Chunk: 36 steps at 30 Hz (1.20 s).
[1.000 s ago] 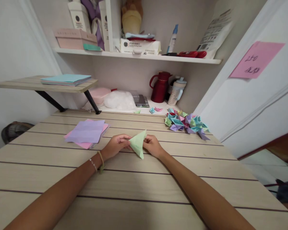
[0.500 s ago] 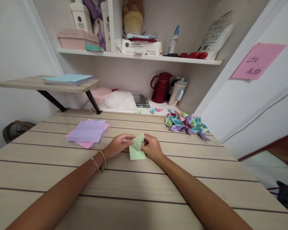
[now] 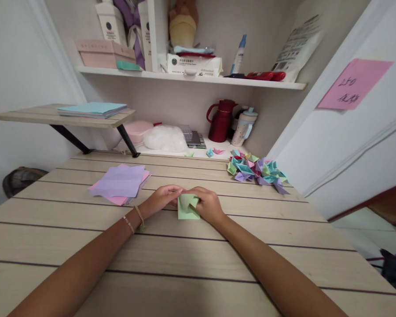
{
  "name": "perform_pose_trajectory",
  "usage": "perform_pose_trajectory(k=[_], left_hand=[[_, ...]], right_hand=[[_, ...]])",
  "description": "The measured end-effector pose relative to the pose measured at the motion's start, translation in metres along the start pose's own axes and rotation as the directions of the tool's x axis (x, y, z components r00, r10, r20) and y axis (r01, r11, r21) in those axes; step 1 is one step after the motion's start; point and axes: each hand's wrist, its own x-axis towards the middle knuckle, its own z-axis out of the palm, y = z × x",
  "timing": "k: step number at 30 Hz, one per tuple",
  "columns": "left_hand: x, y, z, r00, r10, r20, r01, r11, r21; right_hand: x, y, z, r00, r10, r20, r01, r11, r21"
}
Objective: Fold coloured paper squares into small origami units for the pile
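Observation:
A small folded piece of light green paper (image 3: 187,208) lies on the wooden table (image 3: 198,264), in the middle. My left hand (image 3: 161,198) pinches its upper left edge, fingers closed. My right hand (image 3: 208,203) presses down on its top right part, fingers curled over a fold. Both forearms stretch out from the near edge. A bracelet is on my left wrist.
A stack of purple and pink paper sheets (image 3: 121,183) lies to the left. A pile of several folded coloured paper pieces (image 3: 255,170) sits at the right rear. Behind are a red jug (image 3: 221,119), a cup (image 3: 244,125), shelves and a side shelf with teal paper (image 3: 91,108).
The green paper was held up as a pointed triangle; it has been lowered flat onto the table and folded smaller, with my right hand now pressing on it.

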Motion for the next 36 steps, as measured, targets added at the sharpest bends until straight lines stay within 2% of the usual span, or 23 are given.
perform_pose_trajectory(k=[6, 9, 13, 21, 24, 28, 30, 33, 36], left_hand=[[-0.001, -0.004, 0.005, 0.997, -0.036, 0.064, 0.040, 0.998, -0.055], [0.001, -0.006, 0.006, 0.997, -0.061, 0.044, 0.063, 0.996, -0.060], [0.001, -0.002, 0.006, 0.997, -0.080, 0.003, 0.080, 0.995, -0.051], [-0.002, 0.003, 0.005, 0.994, -0.103, -0.039, 0.099, 0.991, -0.089], [-0.001, 0.000, 0.005, 0.993, -0.109, -0.044, 0.105, 0.991, -0.084], [0.000, -0.001, 0.004, 0.995, -0.062, -0.078, 0.056, 0.995, -0.084], [-0.001, -0.001, 0.002, 0.991, -0.023, -0.128, 0.011, 0.996, -0.092], [-0.002, -0.001, 0.000, 0.977, 0.035, -0.210, -0.060, 0.992, -0.115], [-0.003, -0.002, -0.002, 0.973, 0.076, -0.219, -0.100, 0.990, -0.101]], right_hand=[[-0.002, -0.002, 0.003, 0.992, 0.078, -0.101, -0.100, 0.966, -0.237], [-0.002, -0.003, 0.004, 0.997, 0.073, -0.038, -0.080, 0.955, -0.284], [-0.001, -0.006, 0.001, 0.998, 0.048, 0.029, -0.040, 0.976, -0.214], [-0.002, -0.001, 0.000, 0.993, -0.114, -0.035, 0.115, 0.993, 0.032], [0.000, 0.003, 0.002, 0.989, -0.135, -0.053, 0.139, 0.987, 0.084], [0.002, 0.000, 0.001, 0.989, -0.139, -0.055, 0.145, 0.981, 0.130], [0.003, 0.000, 0.000, 0.993, -0.105, -0.047, 0.112, 0.980, 0.163], [0.003, 0.004, -0.001, 1.000, 0.025, 0.011, -0.027, 0.957, 0.289], [0.004, 0.013, 0.001, 0.979, 0.164, 0.120, -0.201, 0.862, 0.466]])
